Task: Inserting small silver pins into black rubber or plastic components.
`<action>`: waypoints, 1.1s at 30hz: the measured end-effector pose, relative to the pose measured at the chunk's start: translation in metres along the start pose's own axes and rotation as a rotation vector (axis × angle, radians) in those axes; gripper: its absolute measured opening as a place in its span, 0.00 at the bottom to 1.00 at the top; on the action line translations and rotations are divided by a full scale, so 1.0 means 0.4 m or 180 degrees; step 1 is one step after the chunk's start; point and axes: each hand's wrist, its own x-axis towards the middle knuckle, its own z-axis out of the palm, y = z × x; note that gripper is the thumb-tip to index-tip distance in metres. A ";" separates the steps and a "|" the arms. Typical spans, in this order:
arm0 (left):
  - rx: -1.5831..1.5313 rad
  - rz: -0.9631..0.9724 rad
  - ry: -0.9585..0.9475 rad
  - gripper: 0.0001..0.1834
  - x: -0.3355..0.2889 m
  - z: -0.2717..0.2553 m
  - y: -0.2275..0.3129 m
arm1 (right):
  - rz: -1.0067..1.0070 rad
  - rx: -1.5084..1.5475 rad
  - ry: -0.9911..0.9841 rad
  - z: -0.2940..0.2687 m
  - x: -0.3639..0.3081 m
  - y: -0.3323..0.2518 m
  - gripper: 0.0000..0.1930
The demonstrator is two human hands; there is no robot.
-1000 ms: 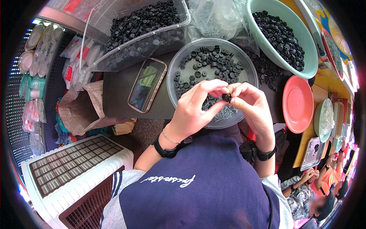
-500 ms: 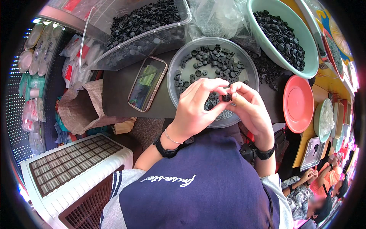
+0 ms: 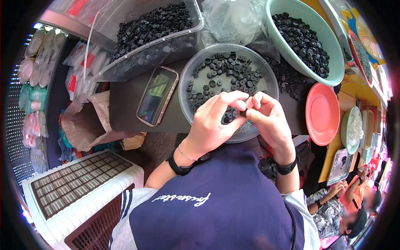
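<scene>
Small black part (image 3: 243,113) is up over the round, clear tub (image 3: 199,79), at its near side. The fingers of the left hand (image 3: 210,121) and the right hand (image 3: 271,121) are clamped on it, so they hide some of it. In the tub lie lots of loose black caps (image 3: 239,71), with thin silver pins (image 3: 246,128) at its near side. The tub sits on a dark table (image 3: 125,100). A phone (image 3: 157,96) lies left of the tub. A red plate (image 3: 323,114) is right of the tub. A green bowl (image 3: 337,62) stands past the tub, to its right, and a clear bag (image 3: 235,21) is behind the tub.
</scene>
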 end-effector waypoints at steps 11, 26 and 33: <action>0.0520 -0.0470 -0.0383 0.29 0.046 -0.070 -0.014 | -0.1036 -0.1941 0.0851 -0.052 0.033 -0.128 0.09; 0.1120 -0.1038 -0.0977 0.20 0.009 -0.097 -0.067 | -0.2806 -0.3627 -0.0037 0.111 -0.009 -0.246 0.09; 0.1173 -0.1082 -0.0868 0.18 0.016 -0.091 -0.073 | -0.3179 -0.3039 -0.1093 0.325 -0.108 -0.221 0.05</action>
